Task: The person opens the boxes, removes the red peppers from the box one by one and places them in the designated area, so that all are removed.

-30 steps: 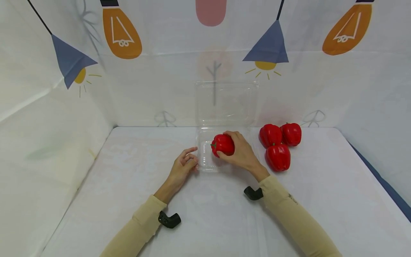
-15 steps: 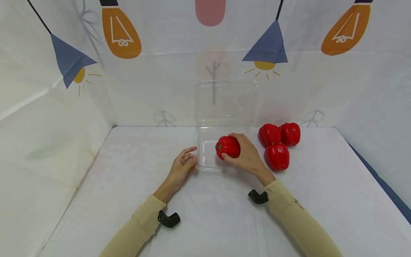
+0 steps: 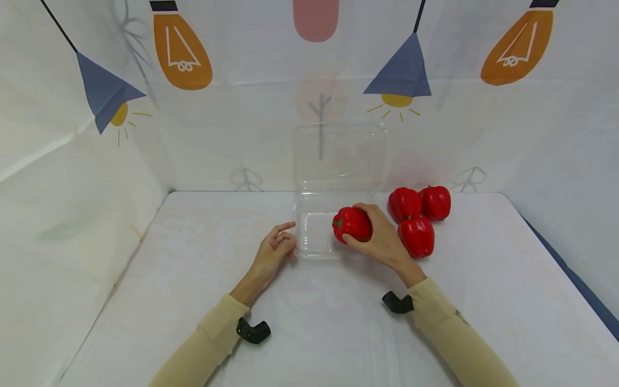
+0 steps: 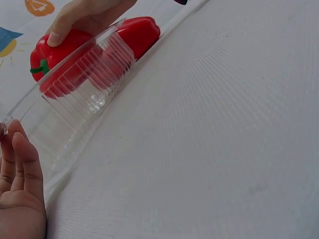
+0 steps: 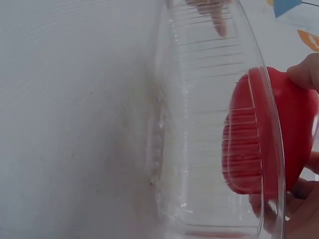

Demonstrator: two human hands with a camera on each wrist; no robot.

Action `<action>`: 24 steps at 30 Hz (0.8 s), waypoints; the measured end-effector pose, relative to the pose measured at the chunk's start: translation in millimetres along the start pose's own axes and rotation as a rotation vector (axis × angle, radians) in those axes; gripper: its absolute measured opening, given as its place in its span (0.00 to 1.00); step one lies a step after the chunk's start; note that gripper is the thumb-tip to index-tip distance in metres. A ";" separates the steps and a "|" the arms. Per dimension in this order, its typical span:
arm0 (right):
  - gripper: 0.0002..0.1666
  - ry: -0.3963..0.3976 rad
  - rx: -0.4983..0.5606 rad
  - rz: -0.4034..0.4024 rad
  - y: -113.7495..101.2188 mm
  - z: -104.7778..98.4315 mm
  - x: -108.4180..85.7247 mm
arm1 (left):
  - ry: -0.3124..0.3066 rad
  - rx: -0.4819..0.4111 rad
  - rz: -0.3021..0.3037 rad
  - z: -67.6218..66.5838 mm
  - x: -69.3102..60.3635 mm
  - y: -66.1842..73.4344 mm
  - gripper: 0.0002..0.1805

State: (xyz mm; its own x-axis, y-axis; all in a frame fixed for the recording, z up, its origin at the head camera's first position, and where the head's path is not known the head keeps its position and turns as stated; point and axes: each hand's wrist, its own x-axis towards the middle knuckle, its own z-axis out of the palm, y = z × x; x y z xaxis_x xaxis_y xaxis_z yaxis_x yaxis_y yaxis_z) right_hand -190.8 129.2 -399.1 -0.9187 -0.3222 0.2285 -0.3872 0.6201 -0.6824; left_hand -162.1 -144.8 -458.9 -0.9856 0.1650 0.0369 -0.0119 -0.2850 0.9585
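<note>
My right hand [image 3: 384, 239] grips a red bell pepper [image 3: 352, 224] with a green stem, thumb on the near side and fingers on the far side. The pepper is over the right half of a clear plastic clamshell box [image 3: 313, 252], its lower part dipping below the rim in the right wrist view. At the box's left wall, my left hand [image 3: 273, 251] rests with loosely extended fingers; in the left wrist view its fingertips [image 4: 22, 142] touch the rim. The box's lid [image 3: 338, 156] stands raised at the back.
Just right of the box, several other red things stop at three: red bell peppers [image 3: 417, 236] sit clustered on the white table [image 3: 309, 333]. A printed cloth wall [image 3: 242, 107] rises behind the table, and another cloth side wall [image 3: 72, 215] stands on the left.
My right hand has moved the pepper rightward and slightly nearer, from the middle of the box to its right side. The left hand has stayed at the box's left wall.
</note>
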 end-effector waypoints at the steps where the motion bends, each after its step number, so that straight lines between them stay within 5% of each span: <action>1: 0.48 -0.002 0.010 0.005 0.2 -1.3 -0.9 | 0.001 0.001 -0.002 0.2 -0.1 0.1 0.28; 24: 0.47 0.018 0.009 0.042 7.6 -25.1 -12.0 | -0.008 0.018 -0.017 0.5 -0.6 1.8 0.28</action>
State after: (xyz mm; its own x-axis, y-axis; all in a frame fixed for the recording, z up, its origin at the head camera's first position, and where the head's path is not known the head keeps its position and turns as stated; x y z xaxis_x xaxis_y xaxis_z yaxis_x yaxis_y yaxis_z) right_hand -184.7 155.7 -389.6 -0.9352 -0.2836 0.2120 -0.3481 0.6262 -0.6977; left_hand -161.4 -144.9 -457.1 -0.9839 0.1771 0.0223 -0.0259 -0.2654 0.9638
